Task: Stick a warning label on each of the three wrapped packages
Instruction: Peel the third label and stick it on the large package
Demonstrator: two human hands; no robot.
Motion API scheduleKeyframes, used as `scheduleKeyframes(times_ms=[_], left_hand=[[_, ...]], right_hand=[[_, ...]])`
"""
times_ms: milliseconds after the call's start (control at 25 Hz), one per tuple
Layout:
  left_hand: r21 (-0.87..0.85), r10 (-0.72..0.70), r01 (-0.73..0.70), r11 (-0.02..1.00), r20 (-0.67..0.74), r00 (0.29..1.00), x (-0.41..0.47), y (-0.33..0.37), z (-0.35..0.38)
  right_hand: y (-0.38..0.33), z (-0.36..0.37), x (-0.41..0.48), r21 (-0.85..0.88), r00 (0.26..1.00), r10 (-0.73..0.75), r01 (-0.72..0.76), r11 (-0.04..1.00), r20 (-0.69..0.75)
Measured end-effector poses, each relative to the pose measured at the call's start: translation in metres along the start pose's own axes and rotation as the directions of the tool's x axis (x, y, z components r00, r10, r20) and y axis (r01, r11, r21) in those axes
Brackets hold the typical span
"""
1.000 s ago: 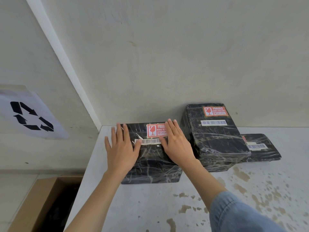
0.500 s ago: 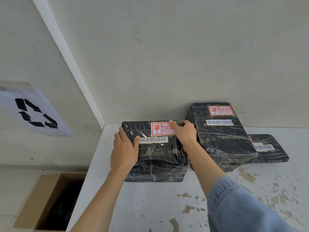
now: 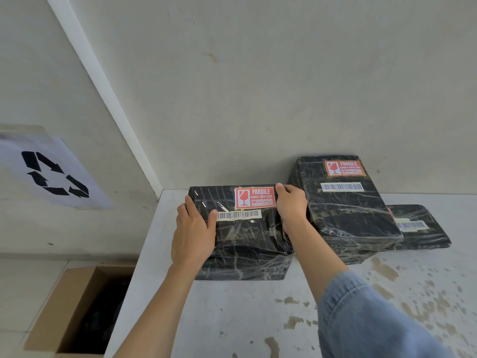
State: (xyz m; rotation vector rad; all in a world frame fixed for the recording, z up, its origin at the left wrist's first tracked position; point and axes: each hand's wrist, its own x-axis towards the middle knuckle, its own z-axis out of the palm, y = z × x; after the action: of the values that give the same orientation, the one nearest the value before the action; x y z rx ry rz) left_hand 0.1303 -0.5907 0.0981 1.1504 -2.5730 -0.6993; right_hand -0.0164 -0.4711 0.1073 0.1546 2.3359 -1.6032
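Clasping labelled package (image 3: 247, 239) between both hands (image 3: 193, 233) (image 3: 291, 205)

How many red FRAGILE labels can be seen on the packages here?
2 plainly: one red FRAGILE label atop the near black film-wrapped package, one atop the taller black package beside it. A red sliver on the flat black package may be a third, mostly hidden.
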Motion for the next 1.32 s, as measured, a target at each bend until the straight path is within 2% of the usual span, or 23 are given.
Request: scheduleKeyframes(times_ms=[80, 160, 280, 400, 520, 680, 800, 880, 1000, 1120, 1200, 1320], left_hand=[[0.002, -0.005, 0.005, 1.0, -0.002, 1.0, 0.0, 0.0, 0.0], [0.001, -0.008, 0.008, 1.0, 0.0, 1.0, 0.0, 0.0, 0.0], [0.0, -0.014, 0.014, 1.0, 0.004, 1.0, -0.001, 0.001, -0.001], [0.001, -0.011, 0.011, 1.0, 0.0, 1.0, -0.001, 0.001, -0.002], [0.005, -0.006, 0.006, 1.0, -0.001, 1.0, -0.002, 0.0, -0.001], [0.014, -0.017, 0.018, 1.0, -0.006, 1.0, -0.001, 0.001, 0.001], [0.015, -0.021, 0.021, 1.0, -0.007, 1.0, -0.001, 0.001, 0.0], [0.011, -0.022, 0.022, 1.0, -0.003, 1.0, -0.001, 0.001, -0.001], [0.0, -0.032, 0.032, 0.999, 0.007, 0.999, -0.001, 0.002, -0.001], [-0.012, -0.042, 0.042, 0.999, 0.014, 0.999, -0.001, 0.003, -0.003], [-0.021, -0.04, 0.04, 0.999, 0.018, 0.999, -0.001, 0.003, -0.004], [-0.037, -0.032, 0.033, 0.999, 0.029, 0.999, -0.001, 0.002, -0.004]], right_hand=[[-0.001, -0.001, -0.002, -0.049, 0.999, -0.03, 0.03, 0.998, -0.016], [-0.001, 0.0, -0.006, -0.185, 0.991, -0.133, 0.133, 0.974, 0.01], [-0.007, 0.005, -0.016, -0.5, 0.946, -0.292, 0.323, 0.804, 0.142], [-0.018, 0.02, -0.018, -0.694, 0.926, -0.355, 0.34, 0.635, 0.128], [-0.021, 0.03, -0.02, -0.735, 0.935, -0.336, 0.305, 0.606, 0.111], [-0.016, 0.021, -0.019, -0.73, 0.914, -0.354, 0.38, 0.568, 0.2], [-0.012, 0.013, -0.022, -0.694, 0.897, -0.355, 0.431, 0.576, 0.262], [-0.01, 0.008, -0.025, -0.654, 0.896, -0.358, 0.438, 0.617, 0.262], [-0.008, -0.001, -0.026, -0.495, 0.926, -0.286, 0.373, 0.785, 0.245], [-0.005, -0.015, -0.024, -0.269, 0.954, -0.136, 0.209, 0.94, 0.268], [-0.003, -0.022, -0.023, -0.22, 0.954, -0.094, 0.16, 0.962, 0.283], [-0.001, -0.023, -0.019, -0.212, 0.964, -0.129, 0.18, 0.96, 0.233]])
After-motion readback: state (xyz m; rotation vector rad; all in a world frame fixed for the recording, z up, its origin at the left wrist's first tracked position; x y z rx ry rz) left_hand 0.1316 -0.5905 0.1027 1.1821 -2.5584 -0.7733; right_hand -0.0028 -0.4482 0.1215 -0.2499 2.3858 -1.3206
